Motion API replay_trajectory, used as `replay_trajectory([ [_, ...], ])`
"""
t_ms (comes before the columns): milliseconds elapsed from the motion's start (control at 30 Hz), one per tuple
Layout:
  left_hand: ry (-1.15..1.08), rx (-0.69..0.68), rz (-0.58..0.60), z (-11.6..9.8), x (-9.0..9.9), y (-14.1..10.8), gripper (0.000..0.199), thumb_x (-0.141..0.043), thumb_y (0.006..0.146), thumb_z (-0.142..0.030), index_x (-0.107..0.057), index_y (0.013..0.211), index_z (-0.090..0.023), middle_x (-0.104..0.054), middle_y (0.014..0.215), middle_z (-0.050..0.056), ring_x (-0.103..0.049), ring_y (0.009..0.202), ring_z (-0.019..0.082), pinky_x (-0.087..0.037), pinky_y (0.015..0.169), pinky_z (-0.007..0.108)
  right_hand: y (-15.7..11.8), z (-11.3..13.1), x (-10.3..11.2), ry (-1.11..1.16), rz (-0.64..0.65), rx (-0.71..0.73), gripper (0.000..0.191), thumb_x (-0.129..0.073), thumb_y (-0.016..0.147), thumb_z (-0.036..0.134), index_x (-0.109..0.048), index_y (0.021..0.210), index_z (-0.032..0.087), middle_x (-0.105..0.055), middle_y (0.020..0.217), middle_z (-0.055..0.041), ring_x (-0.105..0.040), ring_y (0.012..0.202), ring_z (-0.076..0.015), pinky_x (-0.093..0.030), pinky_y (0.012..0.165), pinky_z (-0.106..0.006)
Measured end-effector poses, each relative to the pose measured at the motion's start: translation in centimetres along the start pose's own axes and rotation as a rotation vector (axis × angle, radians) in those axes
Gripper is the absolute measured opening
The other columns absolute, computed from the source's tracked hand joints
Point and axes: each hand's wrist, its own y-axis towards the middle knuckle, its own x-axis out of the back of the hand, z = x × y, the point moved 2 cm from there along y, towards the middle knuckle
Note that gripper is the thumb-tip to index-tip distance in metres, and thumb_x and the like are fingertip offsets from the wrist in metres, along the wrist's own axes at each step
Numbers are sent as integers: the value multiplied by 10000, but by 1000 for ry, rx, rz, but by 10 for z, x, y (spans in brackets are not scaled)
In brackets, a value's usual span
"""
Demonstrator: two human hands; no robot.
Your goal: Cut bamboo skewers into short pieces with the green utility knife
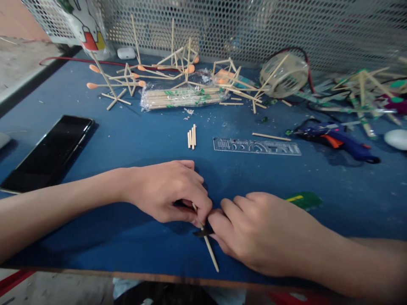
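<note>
My left hand is closed, pinching a thin wooden stick between thumb and fingers near the table's front edge. The stick slants down toward me, its lower end sticking out free. Closed beside it, my right hand grips a small dark blade. That blade lies across the stick just below my left fingertips; whether it has cut into the wood I cannot tell. Most of the blade's grip is hidden by my fingers. Several short cut sticks lie side by side beyond my hands.
A clear ruler, a loose stick and a blue glue gun lie ahead to the right. At the left rests a phone. Behind are wrapped wooden sticks, stick structures, a plastic cup and a mesh panel.
</note>
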Motion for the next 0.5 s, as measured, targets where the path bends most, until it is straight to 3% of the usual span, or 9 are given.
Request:
replay_trajectory([
  [167, -24, 7, 0, 0, -1, 0, 107, -641, 981, -214, -686, 895, -260, -768, 861, -43, -645, 813, 150, -324, 795, 361, 0, -7, 2, 63, 64, 56, 192, -516, 912, 310, -522, 724, 269, -528, 549, 30, -453, 410, -201, -168, 427, -377],
  [367, 5, 3, -3, 0, 0, 0, 119, -648, 973, -219, -670, 860, -252, -754, 832, -37, -629, 800, 158, -310, 764, 364, 0, 1, -1, 31, 7, 18, 102, -530, 867, 239, -527, 769, 265, -539, 576, 19, -447, 426, -204, -151, 427, -378],
  [500, -7, 14, 9, 0, -1, 0, 106, -640, 982, -218, -684, 896, -260, -764, 856, -33, -637, 811, 151, -328, 792, 357, -3, -5, 2, 67, 75, 15, 138, -532, 872, 276, -526, 734, 272, -525, 551, 28, -438, 401, -200, -135, 432, -378],
])
